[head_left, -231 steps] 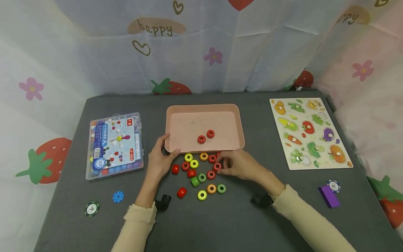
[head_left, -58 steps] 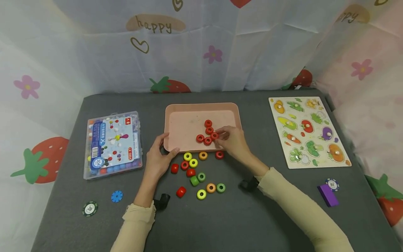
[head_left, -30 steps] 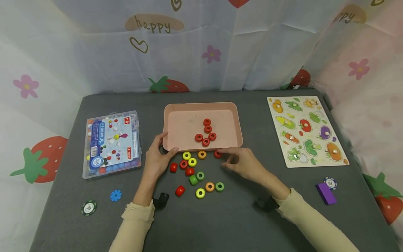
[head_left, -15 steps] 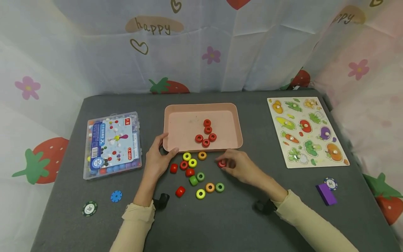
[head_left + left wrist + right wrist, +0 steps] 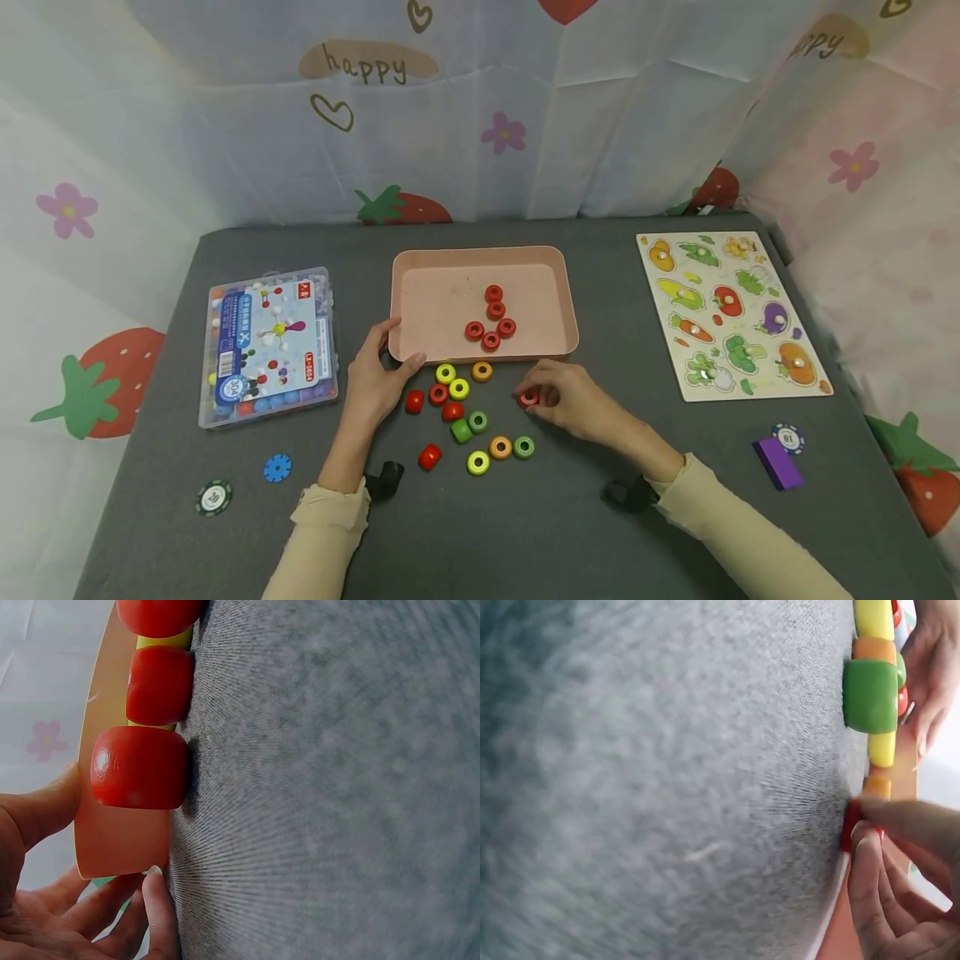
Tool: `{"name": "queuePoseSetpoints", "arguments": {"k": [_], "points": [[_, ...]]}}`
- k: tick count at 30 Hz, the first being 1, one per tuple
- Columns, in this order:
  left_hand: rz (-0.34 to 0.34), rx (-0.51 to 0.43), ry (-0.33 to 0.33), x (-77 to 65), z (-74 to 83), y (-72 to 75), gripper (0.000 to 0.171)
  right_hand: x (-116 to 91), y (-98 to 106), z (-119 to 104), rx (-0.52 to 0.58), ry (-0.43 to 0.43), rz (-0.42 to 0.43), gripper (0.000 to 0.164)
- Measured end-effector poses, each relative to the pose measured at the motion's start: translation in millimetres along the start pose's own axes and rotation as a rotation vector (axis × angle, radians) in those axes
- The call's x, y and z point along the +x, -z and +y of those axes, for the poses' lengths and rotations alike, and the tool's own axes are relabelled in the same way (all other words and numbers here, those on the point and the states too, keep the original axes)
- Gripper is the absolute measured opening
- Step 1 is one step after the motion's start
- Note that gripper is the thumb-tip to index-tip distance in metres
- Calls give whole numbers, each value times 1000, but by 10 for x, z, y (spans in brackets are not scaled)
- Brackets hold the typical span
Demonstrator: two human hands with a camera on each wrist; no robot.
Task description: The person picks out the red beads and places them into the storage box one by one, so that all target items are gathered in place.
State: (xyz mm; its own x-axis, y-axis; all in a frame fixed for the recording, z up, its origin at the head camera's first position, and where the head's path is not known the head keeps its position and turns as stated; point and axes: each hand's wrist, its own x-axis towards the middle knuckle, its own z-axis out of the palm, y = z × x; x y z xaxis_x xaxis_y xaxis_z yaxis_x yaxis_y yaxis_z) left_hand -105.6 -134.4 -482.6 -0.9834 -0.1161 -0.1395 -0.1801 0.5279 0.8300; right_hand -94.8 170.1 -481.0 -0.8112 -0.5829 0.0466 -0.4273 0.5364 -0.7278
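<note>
I'd get a firm pinch on the red ring (image 5: pixel 528 397) w/ thumb + forefinger, then lift straight up so the neighbouring rings aren't knocked. Right hand (image 5: pixel 572 402): fingers narrowed around that ring, which sits on the grey surface (image 5: pixel 525 525) just below the pink tray (image 5: pixel 420 287). Left hand (image 5: pixel 377 379): thumb + fingers curled on the tray's near-left corner, steadying it.

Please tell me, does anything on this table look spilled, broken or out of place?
Nothing looks damaged or spilled. The loose beads lie scattered on the grey table, in front of the pink tray, and the right hand pinches a red bead.
</note>
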Motion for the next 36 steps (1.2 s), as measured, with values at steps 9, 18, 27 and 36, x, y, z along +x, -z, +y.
{"name": "queuePoseSetpoints", "arguments": {"k": [9, 18, 27, 36], "points": [[0, -4, 0, 5, -14, 8, 67, 214, 158, -80, 1, 117, 261, 28], [4, -5, 0, 14, -12, 8, 67, 564, 218, 8, -32, -185, 311, 25], [5, -3, -4, 11, -9, 2, 66, 743, 133, 18, 41, -284, 274, 16], [2, -3, -7, 8, -8, 3, 67, 630, 77, -239, 2, -65, 267, 14]]}}
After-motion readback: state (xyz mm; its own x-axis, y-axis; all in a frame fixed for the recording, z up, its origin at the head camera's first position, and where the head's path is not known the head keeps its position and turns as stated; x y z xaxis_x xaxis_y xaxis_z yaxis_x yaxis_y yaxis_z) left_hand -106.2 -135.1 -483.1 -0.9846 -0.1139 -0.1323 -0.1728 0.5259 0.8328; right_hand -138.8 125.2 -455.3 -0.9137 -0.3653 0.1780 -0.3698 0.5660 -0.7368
